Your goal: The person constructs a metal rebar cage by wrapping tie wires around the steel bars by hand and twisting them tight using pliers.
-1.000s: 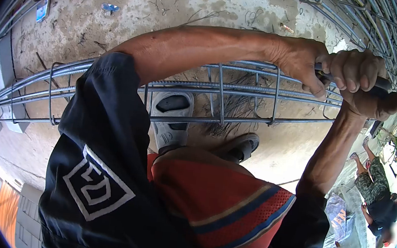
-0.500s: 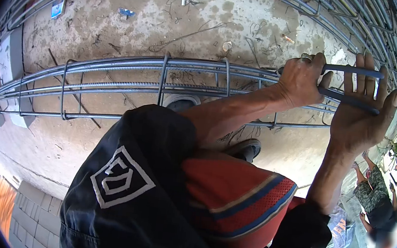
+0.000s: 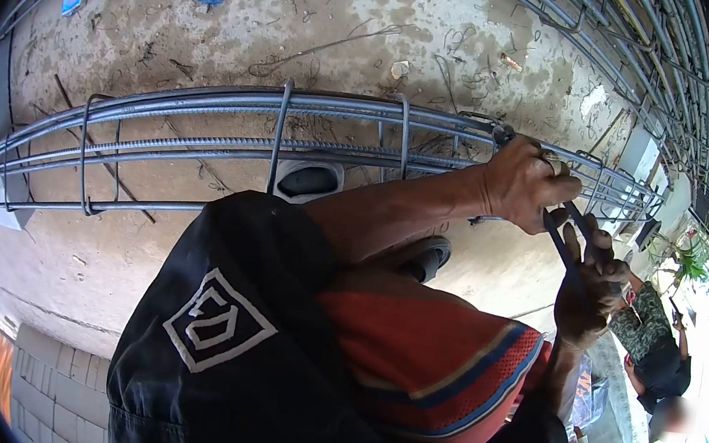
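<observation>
My left hand (image 3: 538,186), a ring on one finger, is closed around the upper part of a pair of pincers (image 3: 559,238) with dark blue-grey handles. A dark part, apparently the tool's head, shows just above this hand by the bars. My right hand (image 3: 589,292) has its fingers curled around the handle ends, lower right of my left hand. Behind the left forearm runs a long rebar cage (image 3: 201,105) of lengthwise bars and square stirrups. The exact spot where the jaws meet the cage is hidden by my left hand.
More rebar cages (image 3: 653,54) are stacked at the upper right. Grey blocks (image 3: 15,205) support the cage at the left. Wire scraps (image 3: 340,45) and litter lie on the concrete floor. A shoe (image 3: 308,183) shows below the bars. Another person (image 3: 655,343) is at the right.
My right hand has gone from spread flat against the handles to curled around them. Both hands and the pincers have moved down, and the handles now slant downward.
</observation>
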A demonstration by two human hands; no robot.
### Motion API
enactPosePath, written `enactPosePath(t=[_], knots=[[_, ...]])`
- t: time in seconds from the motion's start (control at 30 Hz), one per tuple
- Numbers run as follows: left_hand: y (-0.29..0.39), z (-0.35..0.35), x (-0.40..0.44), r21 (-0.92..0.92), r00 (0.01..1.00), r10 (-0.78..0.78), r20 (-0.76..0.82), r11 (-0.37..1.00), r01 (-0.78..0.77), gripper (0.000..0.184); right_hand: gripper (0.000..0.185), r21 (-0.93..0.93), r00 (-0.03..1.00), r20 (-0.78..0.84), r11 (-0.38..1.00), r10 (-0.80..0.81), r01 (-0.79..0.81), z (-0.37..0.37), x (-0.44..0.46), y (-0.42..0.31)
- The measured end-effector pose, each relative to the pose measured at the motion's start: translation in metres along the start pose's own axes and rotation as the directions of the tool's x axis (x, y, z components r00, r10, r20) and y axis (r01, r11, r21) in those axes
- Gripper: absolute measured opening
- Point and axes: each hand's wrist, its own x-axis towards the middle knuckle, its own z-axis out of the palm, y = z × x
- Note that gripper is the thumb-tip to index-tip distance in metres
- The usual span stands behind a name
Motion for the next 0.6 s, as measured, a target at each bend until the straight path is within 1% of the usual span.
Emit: enactPosePath(t=[0.03, 0.07, 0.1, 0.13, 0.17, 0.23, 0.27, 0.3, 0.37, 0.4, 0.43, 0.5, 0.53, 0.6], knots=[[0.000, 0.000, -0.002, -0.005, 0.999, 0.034, 0.006, 0.999, -0.034, 0.024, 0.066, 0.046, 0.984, 0.121, 0.989, 0.134, -0.141, -0.003, 0.005, -0.011], [0.001, 0.001, -0.003, -0.005, 0.998, 0.068, 0.013, 0.998, -0.068, 0.024, 0.072, 0.101, 0.924, -0.019, 0.921, 0.381, -0.377, -0.004, 0.006, -0.022], [-0.003, 0.002, -0.002, 0.002, 0.993, 0.113, 0.015, 0.994, -0.113, 0.024, 0.078, 0.181, 0.793, -0.134, 0.801, 0.595, -0.570, -0.003, 0.011, -0.032], [-0.003, 0.003, -0.002, 0.000, 0.994, 0.101, 0.043, 0.995, -0.101, 0.028, 0.089, -0.031, 0.732, -0.095, 0.733, 0.675, -0.679, 0.006, 0.024, -0.042], [-0.002, 0.004, -0.006, -0.004, 0.993, 0.091, 0.074, 0.996, -0.091, 0.028, 0.103, -0.022, 0.691, -0.038, 0.690, 0.722, -0.723, 0.010, 0.031, -0.048], [-0.003, 0.002, -0.009, -0.008, 0.988, 0.079, 0.136, 0.997, -0.079, 0.028, 0.108, 0.083, 0.651, 0.079, 0.646, 0.755, -0.759, -0.004, 0.024, -0.046], [-0.008, 0.008, -0.014, 0.039, 0.964, 0.128, 0.233, 0.989, -0.141, 0.026, 0.112, 0.194, 0.643, 0.173, 0.614, 0.746, -0.765, -0.009, 0.028, -0.045], [-0.007, 0.012, -0.018, 0.054, 0.960, 0.130, 0.246, 0.987, -0.148, 0.026, 0.110, 0.211, 0.633, 0.186, 0.598, 0.752, -0.773, -0.013, 0.029, -0.044], [-0.006, 0.010, -0.012, 0.087, 0.951, 0.152, 0.269, 0.980, -0.181, 0.026, 0.103, 0.059, 0.399, 0.044, 0.396, 0.916, -0.916, -0.015, 0.030, -0.041], [-0.004, 0.008, -0.015, 0.142, 0.898, 0.100, 0.428, 0.974, -0.176, 0.027, 0.091, -0.059, 0.275, 0.086, 0.281, 0.957, -0.958, -0.013, 0.031, -0.035], [-0.002, 0.010, -0.024, 0.094, 0.914, 0.138, 0.382, 0.978, -0.187, 0.026, 0.077, -0.222, 0.188, 0.024, 0.188, 0.982, -0.957, -0.001, 0.036, -0.030], [-0.014, 0.006, -0.026, 0.038, 0.930, 0.244, 0.275, 0.964, -0.264, 0.024, 0.057, -0.281, 0.218, -0.056, 0.195, 0.974, -0.940, 0.012, 0.031, -0.014], [-0.013, 0.003, -0.027, 0.091, 0.886, 0.215, 0.411, 0.957, -0.274, 0.025, 0.054, -0.217, 0.240, -0.087, 0.217, 0.967, -0.952, 0.014, 0.022, -0.009], [-0.004, 0.002, -0.023, 0.082, 0.841, 0.182, 0.509, 0.963, -0.258, 0.028, 0.053, -0.122, 0.238, -0.067, 0.228, 0.969, -0.966, 0.006, 0.010, -0.005]])
